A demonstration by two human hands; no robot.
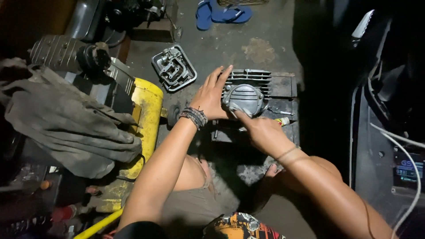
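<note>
Left hand lies flat, fingers spread apart, against the left side of the grey finned metal engine cylinder head, which sits on a dark metal block on the concrete floor. Right hand reaches in from below, forefinger extended onto the round ribbed cover, its other fingers curled together.

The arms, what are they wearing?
Both arms are bare, with no sleeves and no gloves. The left hand has a stack of dark beaded bracelets around its wrist. The right hand has just a thin string band at the wrist.
</note>
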